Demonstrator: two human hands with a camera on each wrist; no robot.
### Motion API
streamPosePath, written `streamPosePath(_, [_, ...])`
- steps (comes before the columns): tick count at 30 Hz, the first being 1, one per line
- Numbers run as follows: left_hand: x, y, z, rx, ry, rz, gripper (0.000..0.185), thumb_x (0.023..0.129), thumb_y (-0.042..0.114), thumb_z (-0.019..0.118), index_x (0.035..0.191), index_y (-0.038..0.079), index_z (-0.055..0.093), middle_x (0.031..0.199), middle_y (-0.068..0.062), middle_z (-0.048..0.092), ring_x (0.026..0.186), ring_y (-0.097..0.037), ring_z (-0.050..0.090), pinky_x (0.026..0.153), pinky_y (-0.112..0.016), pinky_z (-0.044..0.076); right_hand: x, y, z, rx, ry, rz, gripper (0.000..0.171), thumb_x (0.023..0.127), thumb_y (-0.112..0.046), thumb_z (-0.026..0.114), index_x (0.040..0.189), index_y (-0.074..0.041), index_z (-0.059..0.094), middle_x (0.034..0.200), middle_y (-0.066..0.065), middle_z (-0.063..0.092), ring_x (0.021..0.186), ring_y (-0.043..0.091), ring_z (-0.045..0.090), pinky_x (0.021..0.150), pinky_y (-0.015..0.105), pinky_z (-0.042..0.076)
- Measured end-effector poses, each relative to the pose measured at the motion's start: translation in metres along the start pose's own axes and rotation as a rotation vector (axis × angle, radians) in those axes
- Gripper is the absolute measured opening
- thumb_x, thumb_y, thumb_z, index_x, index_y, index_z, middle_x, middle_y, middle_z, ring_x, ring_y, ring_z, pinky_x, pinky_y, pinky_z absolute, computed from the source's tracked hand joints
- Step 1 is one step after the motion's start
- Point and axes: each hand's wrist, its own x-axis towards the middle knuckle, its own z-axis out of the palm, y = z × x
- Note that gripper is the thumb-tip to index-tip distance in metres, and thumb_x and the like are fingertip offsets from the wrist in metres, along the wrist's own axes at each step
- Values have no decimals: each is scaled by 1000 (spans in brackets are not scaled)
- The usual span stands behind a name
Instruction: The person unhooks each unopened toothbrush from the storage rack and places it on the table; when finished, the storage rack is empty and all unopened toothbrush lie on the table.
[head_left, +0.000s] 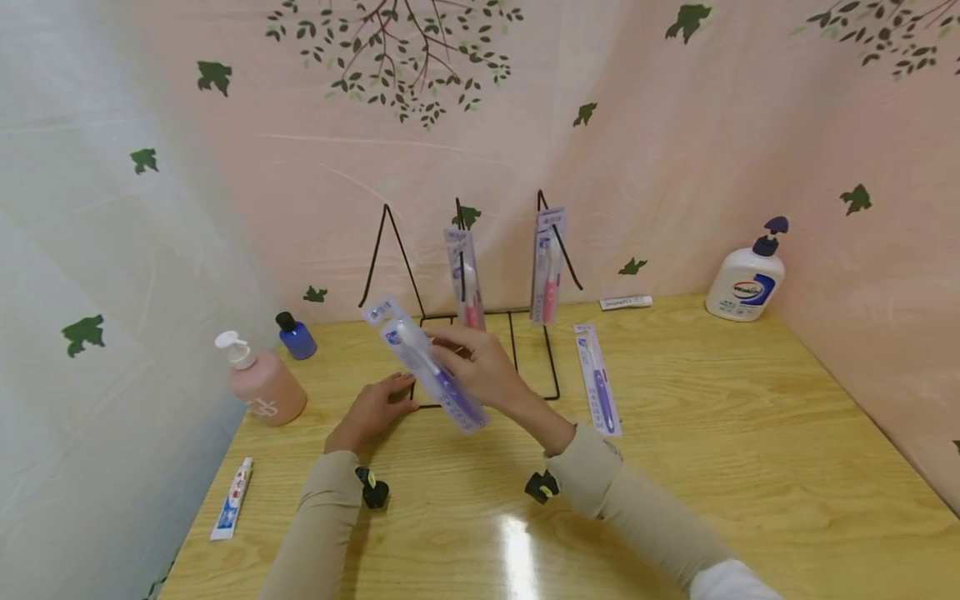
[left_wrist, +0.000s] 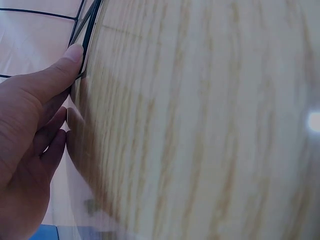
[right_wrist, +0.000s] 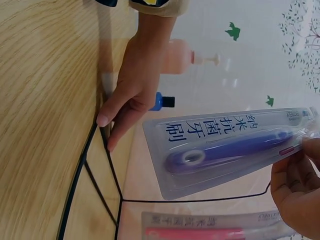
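My right hand (head_left: 480, 362) pinches a packaged purple toothbrush (head_left: 457, 404) by its edge, tilted above the front of the black wire rack (head_left: 557, 387). In the right wrist view the toothbrush's purple handle shows through clear plastic. At the rack's front left corner, my left hand (head_left: 371, 412) grips the wire between thumb and fingers. Two slots of the rack hold packaged pink toothbrushes, one in the middle (head_left: 475, 304) and one at the right (head_left: 551, 292), both upright. Another packaged purple toothbrush (head_left: 597, 379) lies on the table right of the rack.
On the left stand a pink pump bottle (head_left: 267, 390) and a small blue bottle (head_left: 298, 340), with a toothpaste tube (head_left: 232, 500) lying nearer. A small white tube (head_left: 626, 302) and a white pump bottle (head_left: 745, 283) are at the back right. Patterned curtains (head_left: 645, 167) enclose the table.
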Motion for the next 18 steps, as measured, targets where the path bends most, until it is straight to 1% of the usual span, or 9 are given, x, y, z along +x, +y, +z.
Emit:
streamPosePath(8, [0, 1, 0, 7, -6, 7, 56, 92, 26, 65, 141, 5, 48, 147, -12, 44, 140, -35, 32, 113, -55, 27, -18, 20, -18, -57, 37, -1, 29, 96, -13, 59, 124, -10, 65, 105, 8, 70, 77, 15, 66, 65, 25, 57])
streamPosePath(12, [-1, 2, 0, 11, -10, 23, 56, 92, 25, 64, 141, 4, 47, 148, -13, 43, 140, -36, 33, 113, -56, 27, -29, 29, -31, -85, 59, 21, 29, 95, -12, 59, 124, -9, 65, 103, 10, 70, 80, 17, 66, 67, 22, 56])
streamPosePath(13, [-1, 2, 0, 12, -12, 23, 56, 92, 25, 64, 141, 5, 47, 148, -13, 43, 140, -36, 33, 113, -56, 27, -32, 27, -35, -89, 67, 37, 29, 95, -10, 59, 123, -8, 65, 102, 11, 70, 80, 19, 66, 67, 22, 55])
streamPosePath(18, [-1, 2, 0, 17, -22, 18, 57, 93, 26, 63, 143, 5, 45, 149, -13, 42, 140, -36, 32, 113, -56, 28, -46, 39, -56, -122, 100, 93, 29, 96, -12, 59, 124, -9, 66, 101, 10, 71, 80, 19, 66, 67, 24, 55])
